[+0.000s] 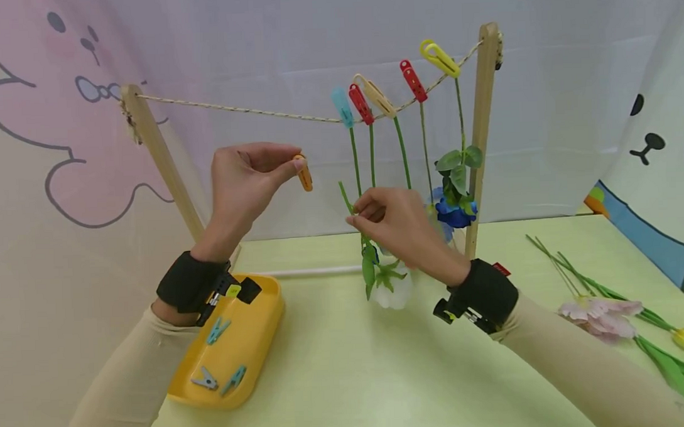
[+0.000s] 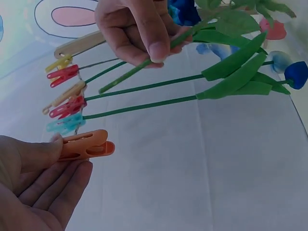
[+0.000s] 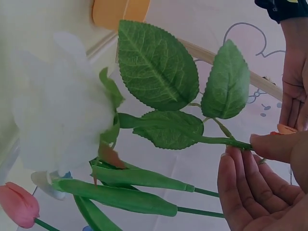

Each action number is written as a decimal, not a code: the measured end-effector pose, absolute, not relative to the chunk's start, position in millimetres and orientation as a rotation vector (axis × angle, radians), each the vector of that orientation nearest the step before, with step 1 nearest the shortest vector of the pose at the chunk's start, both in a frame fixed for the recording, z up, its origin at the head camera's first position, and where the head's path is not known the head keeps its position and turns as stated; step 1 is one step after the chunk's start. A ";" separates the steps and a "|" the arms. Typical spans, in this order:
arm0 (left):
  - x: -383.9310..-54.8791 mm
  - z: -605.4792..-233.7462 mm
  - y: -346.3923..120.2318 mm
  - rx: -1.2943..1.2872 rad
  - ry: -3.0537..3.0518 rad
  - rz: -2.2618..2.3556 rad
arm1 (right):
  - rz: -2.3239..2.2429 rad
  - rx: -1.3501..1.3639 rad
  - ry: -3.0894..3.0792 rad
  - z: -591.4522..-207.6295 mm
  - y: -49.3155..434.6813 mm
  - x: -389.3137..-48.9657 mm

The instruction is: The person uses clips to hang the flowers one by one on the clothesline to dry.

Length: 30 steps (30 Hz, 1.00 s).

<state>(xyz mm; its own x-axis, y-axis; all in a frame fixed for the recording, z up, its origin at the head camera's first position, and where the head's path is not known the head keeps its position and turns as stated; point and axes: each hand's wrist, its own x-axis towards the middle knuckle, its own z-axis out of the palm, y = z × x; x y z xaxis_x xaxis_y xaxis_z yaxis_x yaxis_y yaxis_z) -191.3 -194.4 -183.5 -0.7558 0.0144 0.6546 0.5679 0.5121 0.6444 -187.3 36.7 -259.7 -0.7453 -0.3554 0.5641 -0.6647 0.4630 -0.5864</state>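
Ref. line: sagging beige flecked rope (image 1: 242, 108). Large white rose w/ leafy green stem (image 1: 392, 293): hangs bloom-down from R hand (image 1: 401, 223); thumb & fingertips pinch stem, bare tip exposed. L hand (image 1: 247, 179): thumb & fingers pinch small orange plastic clothespin (image 1: 305, 177), apart from stem. Rec.: keep tip exposed; press pin at tail only. Room: white cloth backdrop (image 1: 290, 39). Surface: pale yellow-green tabletop (image 1: 336, 377) w/ rounded yellow plastic tray (image 1: 246, 317), L side.

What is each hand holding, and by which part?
The left hand pinches an orange clothespin by its upper end, lower end free. The right hand holds a white flower by its green stem, above the leaves, near the stem's free tip.
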 end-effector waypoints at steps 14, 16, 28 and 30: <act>-211.6 -138.6 -168.9 -0.543 -1.979 -1.472 | 1.171 0.767 -2.232 -236.2 14.1 -215.2; -214.7 -134.0 -165.7 -0.552 -1.959 -1.505 | 1.161 0.744 -2.230 -234.6 12.8 -216.7; -215.1 -116.6 -145.4 -0.568 -1.954 -1.400 | 1.195 0.683 -2.160 -227.0 7.2 -227.8; -210.7 -115.7 -142.5 -0.559 -1.976 -1.369 | 1.195 0.671 -2.161 -226.3 6.1 -229.0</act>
